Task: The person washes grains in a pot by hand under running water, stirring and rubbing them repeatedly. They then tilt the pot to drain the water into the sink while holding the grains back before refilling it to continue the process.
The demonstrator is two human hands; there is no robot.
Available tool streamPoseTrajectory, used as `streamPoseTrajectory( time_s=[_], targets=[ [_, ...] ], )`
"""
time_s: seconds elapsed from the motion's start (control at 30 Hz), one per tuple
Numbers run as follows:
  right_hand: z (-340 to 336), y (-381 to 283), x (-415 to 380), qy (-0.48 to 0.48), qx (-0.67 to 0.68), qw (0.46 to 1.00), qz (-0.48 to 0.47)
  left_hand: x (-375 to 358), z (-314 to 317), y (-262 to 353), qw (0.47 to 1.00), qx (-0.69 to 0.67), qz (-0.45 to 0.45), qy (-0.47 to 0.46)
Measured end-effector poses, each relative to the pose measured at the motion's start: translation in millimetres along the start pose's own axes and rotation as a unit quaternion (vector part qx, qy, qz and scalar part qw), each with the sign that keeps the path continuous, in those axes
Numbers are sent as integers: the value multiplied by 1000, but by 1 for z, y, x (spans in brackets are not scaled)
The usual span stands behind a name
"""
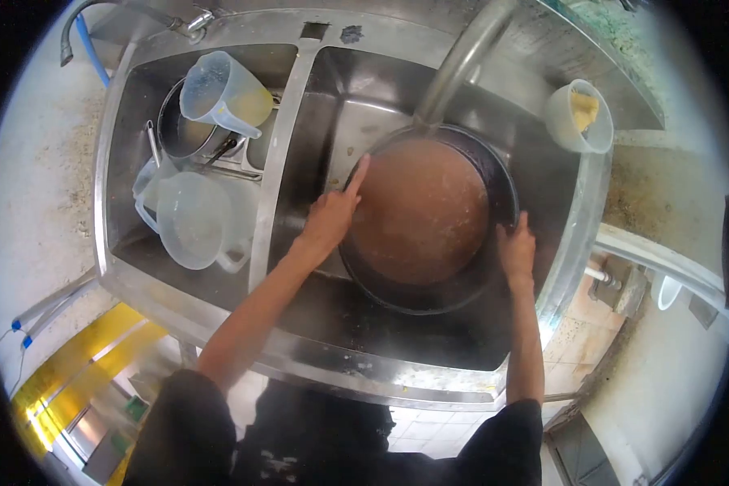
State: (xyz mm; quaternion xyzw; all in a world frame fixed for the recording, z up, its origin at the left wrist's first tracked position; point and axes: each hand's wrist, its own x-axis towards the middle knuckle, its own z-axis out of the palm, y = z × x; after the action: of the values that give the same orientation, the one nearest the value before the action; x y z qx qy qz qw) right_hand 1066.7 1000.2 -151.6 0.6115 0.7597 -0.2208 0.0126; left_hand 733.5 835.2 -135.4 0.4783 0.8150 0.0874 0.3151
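Note:
A large dark round pan stands in the right basin of a steel sink, filled with brown, cloudy liquid. My left hand is at the pan's left rim, its index finger stretched out along the edge and the other fingers curled. At the right rim is my right hand, its thumb and fingers around the edge. The fingers' undersides are hidden. A thick metal pipe comes down to the pan's far rim.
In the left basin lie a translucent jug, a second translucent jug and a dark pot. A white container with a yellow sponge sits on the right ledge. A hose tap hangs at the upper left.

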Motion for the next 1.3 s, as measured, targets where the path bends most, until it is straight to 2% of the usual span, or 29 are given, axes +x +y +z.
streamPoseTrajectory(
  time_s=[0.1, 0.17, 0.27, 0.37, 0.53, 0.6, 0.73, 0.83, 0.9, 1.0, 1.07, 1.1, 1.17, 1.3],
  targets=[
    [-7, -7, -1, -14, -13, 1000, -3, 2, 8, -2, 1000, -11, 5, 13],
    [-5, -1, 0, -25, -4, 1000, -6, -2, 11, -4, 995, -94, -8, 29],
    [-1, 6, 3, -41, 9, 999, -12, -8, 12, -8, 993, -116, 4, 29],
    [-7, 2, -1, -65, -6, 998, -5, -20, 15, -11, 994, -95, 26, 42],
    [-25, -12, -9, -125, -43, 991, 17, -39, 13, -17, 994, -105, 11, 25],
    [-34, -16, -10, -145, -56, 988, -7, -45, 13, -20, 993, -116, 17, 32],
    [-39, -13, 0, -188, -92, 978, 2, -46, 4, -18, 992, -123, -7, -11],
    [-51, -26, 14, -231, -103, 967, 28, -36, 7, -24, 991, -137, 8, -2],
    [-70, -49, 15, -278, -82, 953, 88, -36, 7, -25, 988, -153, 19, 13],
    [-70, -48, 26, -282, -99, 952, 69, -28, -26, -6, 980, -195, -17, -34],
    [-69, -48, 36, -289, -103, 949, 76, -20, -45, 8, 962, -191, -133, -146],
    [-69, -49, 39, -299, -108, 944, 84, -18, -45, 6, 962, -191, -133, -144],
    [-73, -53, 46, -304, -111, 942, 84, -13, -37, -3, 971, -211, -72, -89],
    [-76, -60, 56, -308, -115, 939, 96, 2, -25, -16, 973, -218, -34, -70]
  ],
)
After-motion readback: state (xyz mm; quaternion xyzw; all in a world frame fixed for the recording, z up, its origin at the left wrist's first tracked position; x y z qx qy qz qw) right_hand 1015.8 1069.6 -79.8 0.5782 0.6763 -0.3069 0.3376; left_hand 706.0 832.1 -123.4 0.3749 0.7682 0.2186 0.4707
